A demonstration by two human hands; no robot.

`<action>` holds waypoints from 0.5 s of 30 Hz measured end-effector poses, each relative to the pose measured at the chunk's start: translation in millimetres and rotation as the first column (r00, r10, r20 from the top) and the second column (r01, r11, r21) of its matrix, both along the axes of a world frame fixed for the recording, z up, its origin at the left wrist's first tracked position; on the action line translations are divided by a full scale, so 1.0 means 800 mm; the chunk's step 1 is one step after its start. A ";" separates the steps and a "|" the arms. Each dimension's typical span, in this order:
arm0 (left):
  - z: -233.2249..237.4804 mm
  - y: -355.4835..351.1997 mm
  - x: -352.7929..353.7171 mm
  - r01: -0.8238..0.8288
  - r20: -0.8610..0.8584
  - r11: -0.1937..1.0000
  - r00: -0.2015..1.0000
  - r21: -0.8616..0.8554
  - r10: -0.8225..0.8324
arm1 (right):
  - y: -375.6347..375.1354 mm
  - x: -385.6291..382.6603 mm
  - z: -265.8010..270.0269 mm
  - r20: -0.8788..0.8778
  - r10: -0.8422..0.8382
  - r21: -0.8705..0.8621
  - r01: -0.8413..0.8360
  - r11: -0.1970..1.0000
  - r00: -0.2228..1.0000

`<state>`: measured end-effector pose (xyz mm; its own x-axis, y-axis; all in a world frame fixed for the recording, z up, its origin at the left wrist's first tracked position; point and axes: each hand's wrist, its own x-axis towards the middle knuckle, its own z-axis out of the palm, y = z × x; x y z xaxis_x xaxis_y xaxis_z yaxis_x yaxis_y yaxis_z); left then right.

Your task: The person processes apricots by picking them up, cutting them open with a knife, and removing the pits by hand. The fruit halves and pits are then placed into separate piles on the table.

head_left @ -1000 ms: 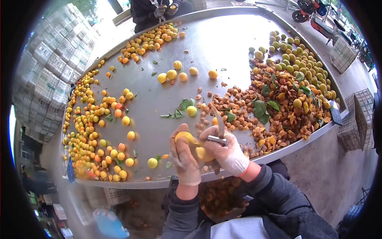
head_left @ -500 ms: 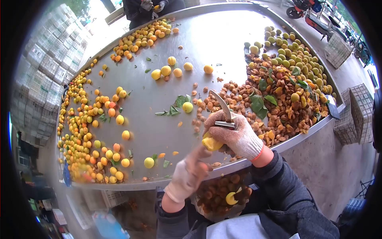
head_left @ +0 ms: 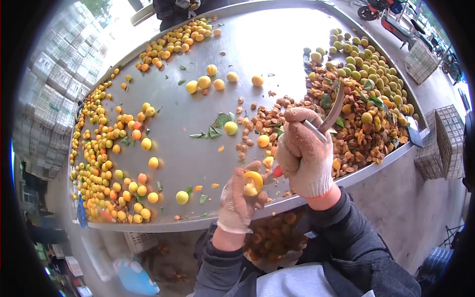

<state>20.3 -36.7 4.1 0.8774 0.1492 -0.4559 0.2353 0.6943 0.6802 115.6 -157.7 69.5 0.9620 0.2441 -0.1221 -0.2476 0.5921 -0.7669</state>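
Clock centred on cut fruit, 12 = straight ahead. Cut fruit (head_left: pixel 253 182) sits in L hand (head_left: pixel 238 199), at near edge of table (head_left: pixel 195 161); R hand (head_left: pixel 306 153) apart from it at 2 o'clock.

Look: yellow-orange rim, paler moist flesh inside, cut face twd camera. Far side hidden, can't tell if whole half.

L hand: gloved, stained; fingers curled in, pinching cut fruit betw. thumb & fingers. R hand: gloved, fist closed round knife (head_left: pixel 336 106); curved blade up twd 1 o'clock, metal collar across knuckles. Anything else in R palm: can't tell.

Bin (head_left: pixel 279 260), 5 o'clock, below table edge, w/ dark orange pcs in it, blurred.

Further out on table: lone yellow-green fruit (head_left: pixel 182 197) at 9; loose pits (head_left: pixel 265 122) approx 12–1; green fruit (head_left: pixel 230 128) beside leaves (head_left: pixel 213 131) at 11. Heap (head_left: pixel 368 141) of brown & orange pcs at 2, touching green pile (head_left: pixel 376 72) beyond. Yellow-orange spread (head_left: pixel 105 168) at 9, another pile (head_left: pixel 175 44) at 11.

Far: person (head_left: pixel 168 11) past table, 11. Crates (head_left: pixel 67 94) stacked at 10, more crates (head_left: pixel 435 148) near 2–3. Bike (head_left: pixel 396 29) approx 1–2.
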 end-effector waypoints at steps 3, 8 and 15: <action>0.004 -0.011 0.006 0.014 -0.043 1.000 0.999 -0.012 -0.014 | 0.004 -0.008 -0.009 0.337 -0.045 -0.241 0.132 0.962 0.940; 0.004 -0.024 0.011 0.020 -0.061 0.998 0.998 0.065 -0.016 | -0.005 -0.015 -0.014 0.406 -0.007 -0.184 0.089 0.979 0.914; -0.011 -0.036 0.012 -0.117 0.100 0.975 0.990 0.191 0.100 | 0.001 -0.013 -0.023 0.567 0.170 -0.238 -0.038 0.971 0.806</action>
